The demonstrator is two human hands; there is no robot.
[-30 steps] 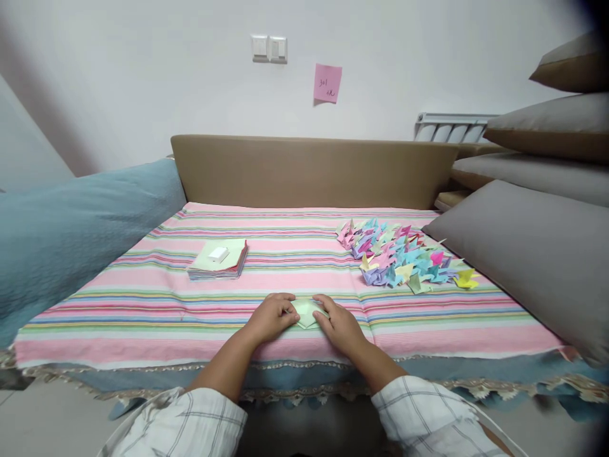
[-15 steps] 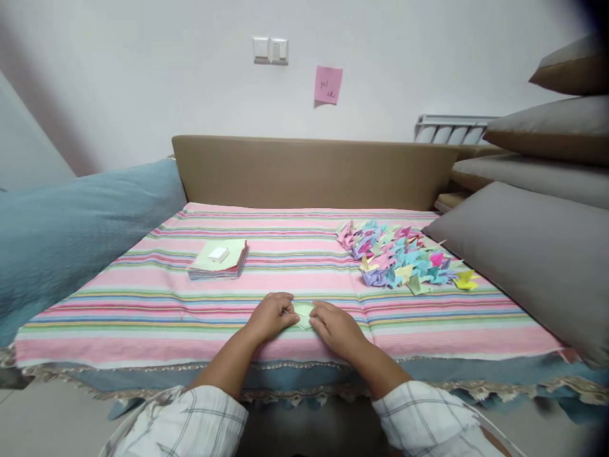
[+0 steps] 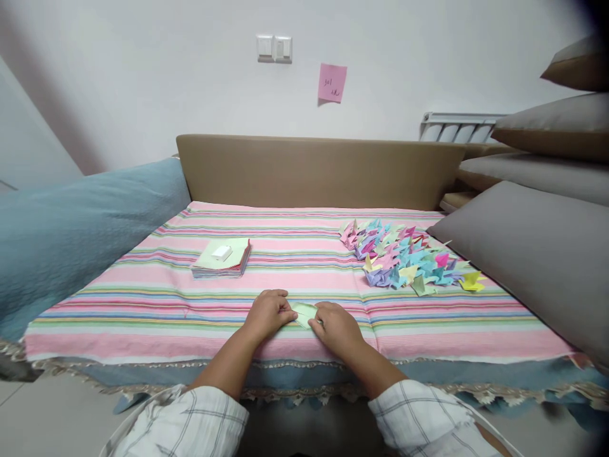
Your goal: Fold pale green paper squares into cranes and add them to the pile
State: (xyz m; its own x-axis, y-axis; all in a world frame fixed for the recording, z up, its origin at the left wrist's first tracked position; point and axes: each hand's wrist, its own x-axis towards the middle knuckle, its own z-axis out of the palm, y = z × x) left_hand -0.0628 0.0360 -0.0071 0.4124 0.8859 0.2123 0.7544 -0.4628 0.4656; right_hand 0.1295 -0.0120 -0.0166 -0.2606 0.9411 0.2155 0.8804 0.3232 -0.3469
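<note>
A small folded piece of light green paper [image 3: 303, 314] lies on the striped cloth near its front edge, between my two hands. My left hand [image 3: 270, 315] pinches the paper's left end, thumb on top. At the right end, my right hand [image 3: 337, 325] grips it with thumb and fingers closed. A stack of square coloured paper [image 3: 221, 260] sits to the left, with a small white block [image 3: 221, 253] on top. Many folded paper cranes in mixed colours [image 3: 404, 257] are heaped on the right.
The striped cloth [image 3: 143, 317] covers a sofa seat with a brown backrest [image 3: 314, 171]. A blue covered armrest [image 3: 95, 222] is at the left, and grey cushions [image 3: 537, 247] are piled at the right. A pink note [image 3: 332, 83] is on the wall.
The view has shifted slightly, so the surroundings appear a little farther right. My left fingers and right thumb have moved slightly on the green paper, exposing more of it.
</note>
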